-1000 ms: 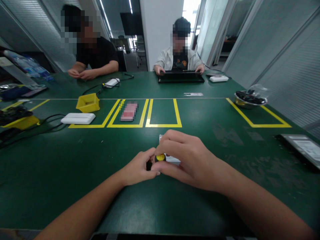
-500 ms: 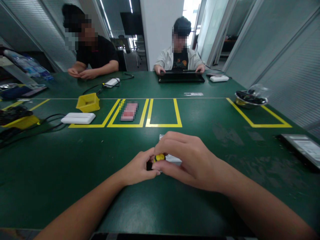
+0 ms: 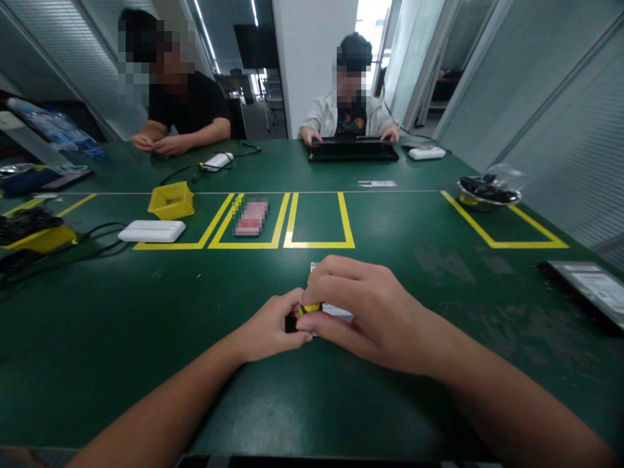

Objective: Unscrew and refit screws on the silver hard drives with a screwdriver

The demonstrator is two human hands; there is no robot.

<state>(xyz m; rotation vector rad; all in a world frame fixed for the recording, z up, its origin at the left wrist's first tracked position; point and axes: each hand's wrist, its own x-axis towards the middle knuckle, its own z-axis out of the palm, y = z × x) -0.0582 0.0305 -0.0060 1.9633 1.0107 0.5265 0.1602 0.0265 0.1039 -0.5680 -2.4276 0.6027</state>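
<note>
In the middle of the table my right hand (image 3: 373,309) is closed, thumb and fingers pinching the yellow-and-black handle of a screwdriver (image 3: 312,309). It stands roughly upright, its lower end hidden. Beneath lies a hard drive (image 3: 338,312), silver with a pale label, mostly covered by my right hand. My left hand (image 3: 273,325) curls round the drive's left side, thumb at the near edge and fingertips close to the screwdriver.
Another hard drive (image 3: 587,292) lies at the right. Yellow tape outlines (image 3: 319,245) mark the green table (image 3: 146,338). Beyond are a pink pixelated item (image 3: 251,218), a yellow bin (image 3: 171,200), a white power strip (image 3: 152,231) and a metal bowl (image 3: 490,195). Two people sit opposite.
My right hand's fingers have turned slightly over the screwdriver handle, so less of its yellow top shows. My left hand and the hard drive have stayed in place.
</note>
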